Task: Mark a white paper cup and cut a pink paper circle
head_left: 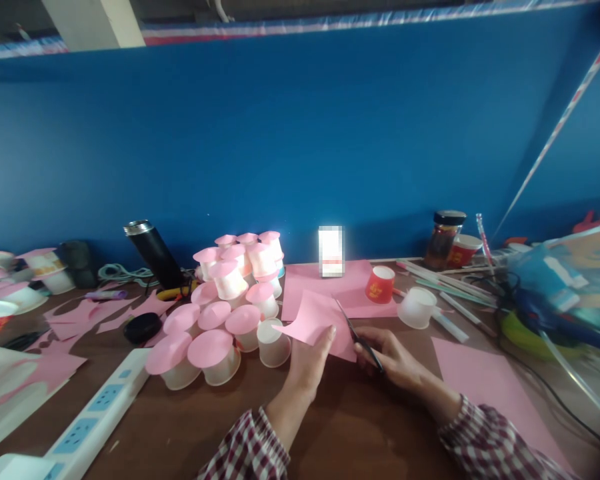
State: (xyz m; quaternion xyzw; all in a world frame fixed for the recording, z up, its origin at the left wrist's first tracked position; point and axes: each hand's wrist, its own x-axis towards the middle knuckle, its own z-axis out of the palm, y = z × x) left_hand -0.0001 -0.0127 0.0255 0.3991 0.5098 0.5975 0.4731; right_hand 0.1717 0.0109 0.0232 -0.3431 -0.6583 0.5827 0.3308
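Observation:
My left hand [309, 357] grips a piece of pink paper [314, 313] by its lower edge, thumb on top. One corner of the sheet curls out to the left. In my right hand [387, 357] is a pair of dark scissors [366, 347], the blades lying at the paper's right edge. Whether the blades are apart cannot be made out. Just left of the paper stands a white paper cup [274, 343]. Beyond are a red paper cup [380, 285] and, further right, another white cup [417, 308]. A larger pink sheet [300, 283] lies flat behind the paper.
Several cups topped with pink paper discs [211, 348] crowd the left. Further left are a power strip [97, 407], a black lid [143, 328], a black flask [155, 257] and paper scraps [75, 317]. Another pink sheet [490, 387], a jar [445, 240] and a bag [575, 287] occupy the right.

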